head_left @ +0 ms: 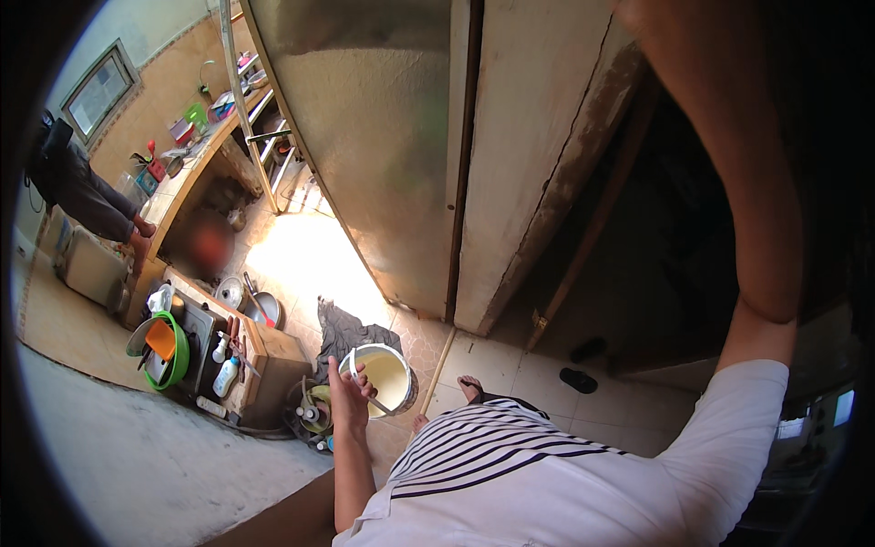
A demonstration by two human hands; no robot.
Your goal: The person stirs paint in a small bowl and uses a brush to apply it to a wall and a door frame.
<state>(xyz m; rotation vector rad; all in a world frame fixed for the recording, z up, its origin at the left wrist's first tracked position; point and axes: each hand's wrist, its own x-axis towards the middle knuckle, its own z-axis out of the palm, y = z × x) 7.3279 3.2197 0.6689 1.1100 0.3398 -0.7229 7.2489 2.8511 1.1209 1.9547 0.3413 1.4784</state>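
Observation:
My left hand [349,392] is closed round the handle of a white bucket [407,357], which hangs at my left side. Pale cream liquid that looks like paint lies inside it. My right arm [766,210] is raised along the right side, its forearm running up to the top edge beside a cracked wall edge [556,173]. The hand at its end is cut off by the frame, so its fingers and anything in them are hidden. A dark crumpled cloth [351,328] lies on the floor just beyond the bucket.
A ladder [260,155] stands by a tiled counter, where another person [91,191] stands. A low counter [269,365] at left carries a green basin [176,356] and bottles. Metal pans [266,308] are behind it. A gas cylinder [314,410] sits beside the bucket; a dark sandal [579,380] lies right.

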